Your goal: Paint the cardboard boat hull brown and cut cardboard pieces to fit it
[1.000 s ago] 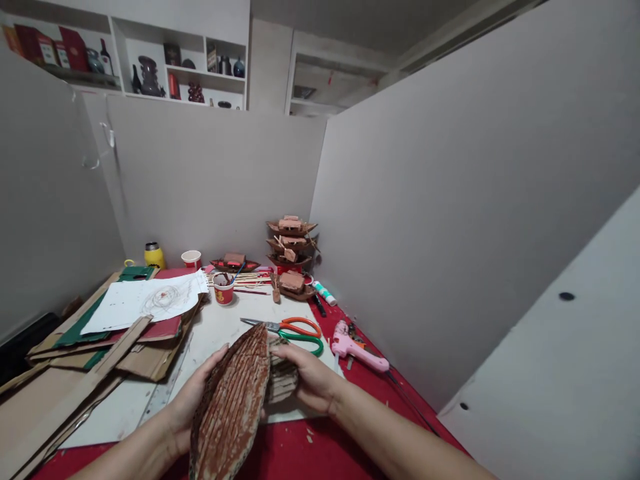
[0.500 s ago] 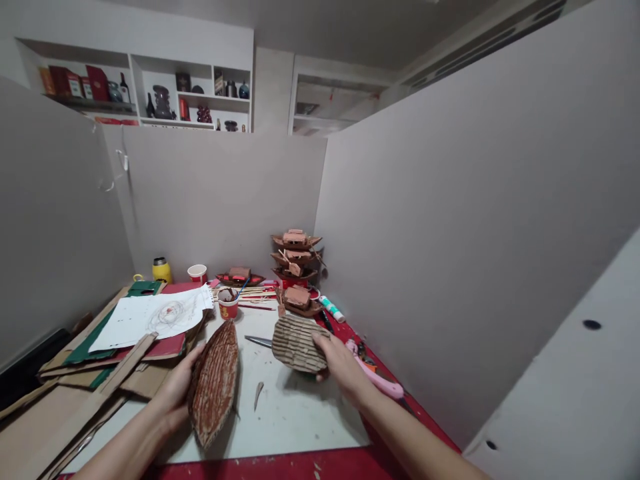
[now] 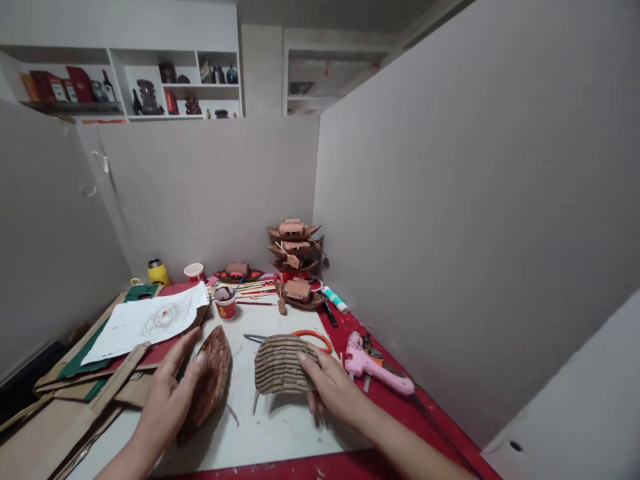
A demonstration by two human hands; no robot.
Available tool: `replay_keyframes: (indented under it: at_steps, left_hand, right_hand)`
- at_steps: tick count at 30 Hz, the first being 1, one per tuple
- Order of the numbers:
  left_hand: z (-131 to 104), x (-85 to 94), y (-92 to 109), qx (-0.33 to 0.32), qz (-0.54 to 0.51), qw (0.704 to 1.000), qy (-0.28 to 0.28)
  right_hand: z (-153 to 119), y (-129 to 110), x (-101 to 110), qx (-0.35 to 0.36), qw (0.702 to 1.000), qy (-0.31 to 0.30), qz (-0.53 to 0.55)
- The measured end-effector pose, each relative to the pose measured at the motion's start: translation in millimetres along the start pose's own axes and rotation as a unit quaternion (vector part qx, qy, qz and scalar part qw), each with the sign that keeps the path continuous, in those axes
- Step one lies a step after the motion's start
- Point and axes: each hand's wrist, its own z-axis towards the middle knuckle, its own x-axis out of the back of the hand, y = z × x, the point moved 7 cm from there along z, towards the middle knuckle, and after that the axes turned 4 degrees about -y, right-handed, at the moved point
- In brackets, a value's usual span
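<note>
My right hand (image 3: 327, 383) grips a curved piece of corrugated cardboard (image 3: 283, 365), thumb on its ridged face and fingers underneath. My left hand (image 3: 173, 383) is at the left edge of a reddish-brown cardboard boat hull (image 3: 213, 373), fingers stretched out and thumb apart. The hull is pointed, its ridges run lengthwise, and it appears to rest low on the white board. Behind the cardboard piece lie orange-handled scissors (image 3: 320, 339), partly covered by it. Small cardboard scraps lie nearby.
A pink glue gun (image 3: 377, 370) lies right, its cord trailing forward. Finished boats (image 3: 295, 248) are stacked at the back; another boat (image 3: 300, 293) stands before them. A paint cup (image 3: 225, 305) and sticks are mid-table. Cardboard sheets with a drawing (image 3: 155, 320) fill the left.
The hull has gone lower and my left hand has loosened from it. My right hand has brought the cardboard piece nearer and tilted it, uncovering the scissors' handle. The view has shifted right.
</note>
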Motion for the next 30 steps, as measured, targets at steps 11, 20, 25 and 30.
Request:
replay_keyframes:
  at_steps: [11,20,25,30]
  left_hand:
    - [-35.5,-83.6,-7.3,0.069,0.067,0.939,-0.329]
    - [-39.1,-79.0,-7.2,0.156,-0.045,0.927,-0.339]
    - [-43.7,-80.4,-19.5,0.196,-0.075,0.925,-0.318]
    - [-23.5,-48.0,-14.8,0.152,-0.059,0.969,-0.184]
  right_hand:
    - [-19.1,-14.0,-34.1,0.034,0.989,-0.133,0.055]
    - [-29.2,-17.3,-48.8,0.005,0.958,-0.207,0.198]
    - [-26.8,-28.8,-40.1,0.028,0.966,-0.239,0.089]
    - [2.0,-35.3,27.2,0.014,0.919,-0.004,-0.395]
